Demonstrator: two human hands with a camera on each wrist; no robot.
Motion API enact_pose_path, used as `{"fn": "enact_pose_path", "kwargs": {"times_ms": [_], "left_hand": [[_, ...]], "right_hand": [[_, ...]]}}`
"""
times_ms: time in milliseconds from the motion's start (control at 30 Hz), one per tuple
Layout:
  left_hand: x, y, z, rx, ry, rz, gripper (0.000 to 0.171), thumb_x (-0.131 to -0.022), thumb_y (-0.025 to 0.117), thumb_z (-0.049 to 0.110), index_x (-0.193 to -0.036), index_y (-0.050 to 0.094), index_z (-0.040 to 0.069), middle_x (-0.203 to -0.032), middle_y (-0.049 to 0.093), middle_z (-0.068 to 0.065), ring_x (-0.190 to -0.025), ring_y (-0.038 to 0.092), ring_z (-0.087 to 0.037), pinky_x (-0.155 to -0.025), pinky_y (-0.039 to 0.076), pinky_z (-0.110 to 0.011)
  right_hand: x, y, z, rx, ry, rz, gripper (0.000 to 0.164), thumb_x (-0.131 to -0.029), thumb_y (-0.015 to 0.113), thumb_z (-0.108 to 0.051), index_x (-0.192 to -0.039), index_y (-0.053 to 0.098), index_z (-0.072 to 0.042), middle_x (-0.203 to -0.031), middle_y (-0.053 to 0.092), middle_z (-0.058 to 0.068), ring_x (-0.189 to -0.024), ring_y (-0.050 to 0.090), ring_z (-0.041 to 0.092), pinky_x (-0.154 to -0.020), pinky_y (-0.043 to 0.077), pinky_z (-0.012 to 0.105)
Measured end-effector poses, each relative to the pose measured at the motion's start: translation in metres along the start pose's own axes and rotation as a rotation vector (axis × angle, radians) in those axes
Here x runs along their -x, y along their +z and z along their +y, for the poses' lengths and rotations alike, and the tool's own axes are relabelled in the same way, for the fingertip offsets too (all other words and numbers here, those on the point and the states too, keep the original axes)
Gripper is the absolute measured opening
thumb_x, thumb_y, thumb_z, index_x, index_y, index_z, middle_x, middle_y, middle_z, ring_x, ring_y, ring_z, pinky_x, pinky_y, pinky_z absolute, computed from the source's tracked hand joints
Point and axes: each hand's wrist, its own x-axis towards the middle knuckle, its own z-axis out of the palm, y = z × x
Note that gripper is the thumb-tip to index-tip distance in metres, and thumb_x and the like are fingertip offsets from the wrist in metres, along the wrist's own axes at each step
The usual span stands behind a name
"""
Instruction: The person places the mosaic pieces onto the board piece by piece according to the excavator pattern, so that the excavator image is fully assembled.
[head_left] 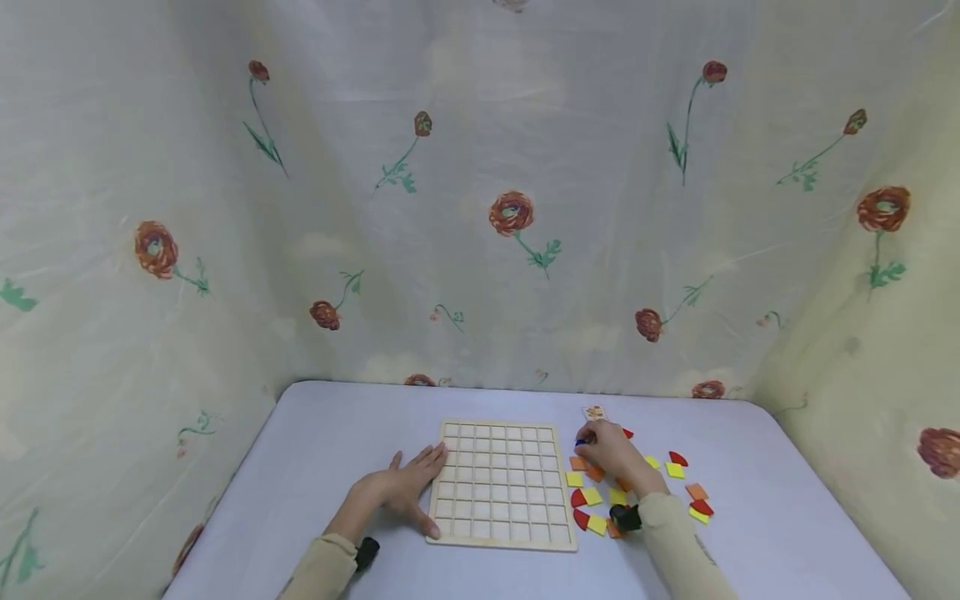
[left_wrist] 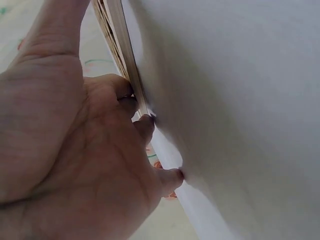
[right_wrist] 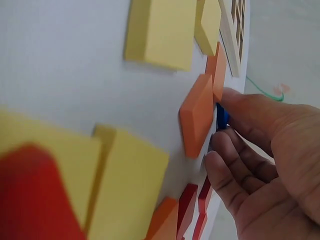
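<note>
A pale wooden grid board (head_left: 495, 487) lies on the table. My left hand (head_left: 397, 490) rests at its left side, fingers spread, with the fingertips on the upper left edge and the thumb at the lower left corner. In the left wrist view the fingers (left_wrist: 146, 127) reach along the board's wooden side. Beyond the board's right edge, my right hand (head_left: 609, 452) pinches a small blue piece (right_wrist: 222, 118) between thumb and fingers, low over the table. Orange square tiles (right_wrist: 197, 115) lie just beside those fingertips. Most of the blue piece is hidden by the hand.
Several yellow squares (head_left: 574, 479) and red quarter-round pieces (head_left: 678, 458) lie scattered to the right of the board, some under the right forearm. A small printed card (head_left: 595, 412) lies behind the right hand. Flowered cloth (head_left: 465, 275) hangs around the white table (head_left: 345, 425).
</note>
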Motion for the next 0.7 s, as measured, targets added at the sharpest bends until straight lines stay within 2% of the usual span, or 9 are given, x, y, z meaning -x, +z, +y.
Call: {"fn": "enact_pose_path", "kwargs": {"times_ms": [200, 467, 700], "left_hand": [[0.004, 0.001, -0.001, 0.026, 0.010, 0.017, 0.129, -0.063, 0.078, 0.063, -0.156, 0.006, 0.009, -0.164, 0.001, -0.008, -0.151, 0.000, -0.027, -0.117, 0.000, -0.064], [0.008, 0.004, -0.006, 0.083, 0.049, 0.047, 0.129, -0.063, 0.080, 0.060, -0.155, 0.008, 0.007, -0.164, 0.002, -0.009, -0.151, 0.003, -0.028, -0.119, 0.000, -0.061], [0.008, 0.006, -0.010, 0.146, 0.101, 0.077, 0.127, -0.061, 0.084, 0.057, -0.154, 0.014, 0.006, -0.163, 0.004, -0.012, -0.151, 0.006, -0.031, -0.117, 0.000, -0.064]], "right_hand": [[0.000, -0.002, 0.004, -0.007, 0.001, 0.009, 0.020, -0.087, 0.072, -0.019, -0.102, 0.064, -0.009, -0.089, 0.061, 0.004, -0.077, 0.055, 0.018, -0.066, 0.048, 0.025], [-0.002, -0.003, 0.009, -0.008, -0.023, 0.036, 0.021, -0.087, 0.071, -0.025, -0.103, 0.065, -0.012, -0.092, 0.062, 0.002, -0.080, 0.054, 0.018, -0.070, 0.048, 0.026], [-0.001, -0.002, 0.010, -0.008, -0.020, 0.028, 0.021, -0.086, 0.073, -0.026, -0.100, 0.063, -0.012, -0.090, 0.061, 0.002, -0.079, 0.053, 0.017, -0.070, 0.048, 0.026]]}}
